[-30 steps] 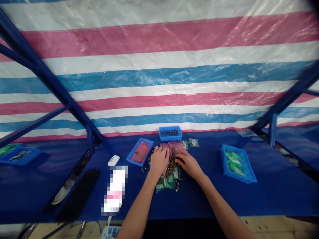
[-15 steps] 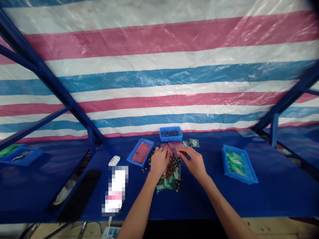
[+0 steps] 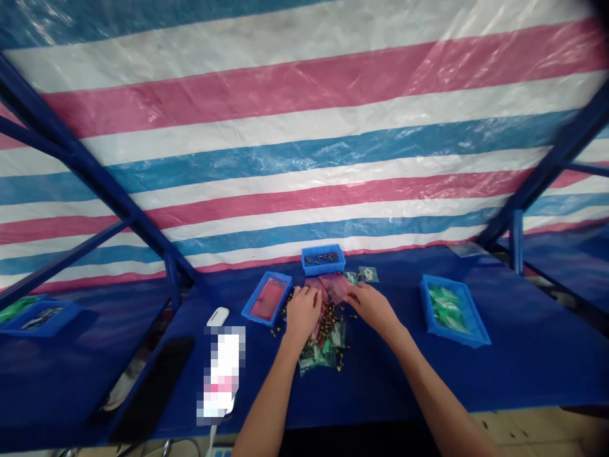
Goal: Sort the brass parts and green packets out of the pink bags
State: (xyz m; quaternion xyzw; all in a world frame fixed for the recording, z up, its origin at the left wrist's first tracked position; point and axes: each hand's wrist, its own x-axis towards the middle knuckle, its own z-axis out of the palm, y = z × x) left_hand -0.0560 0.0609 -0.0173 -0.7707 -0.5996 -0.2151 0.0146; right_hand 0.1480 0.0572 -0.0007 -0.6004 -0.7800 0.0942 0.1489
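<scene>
My left hand rests at the left edge of a loose heap of small brass fittings, its fingers against a translucent pink plastic bag. My right hand reaches over the far side of the heap, its fingertips at a second pink bag. Under the near end of the heap lie green-printed clear packets. Whether either hand grips a bag is hidden by the fingers. Behind the bags, a small blue tray holds brass fittings.
A blue tray with a pink sheet stands left of my hands, and a blue tray of green packets stands to the right. A white device and a pixelated white object lie on the blue table. A striped tarpaulin hangs behind blue steel shelving.
My right hand has moved away from the heap, toward the far right, and its fingers now reach the pink bag. The view has tilted slightly.
</scene>
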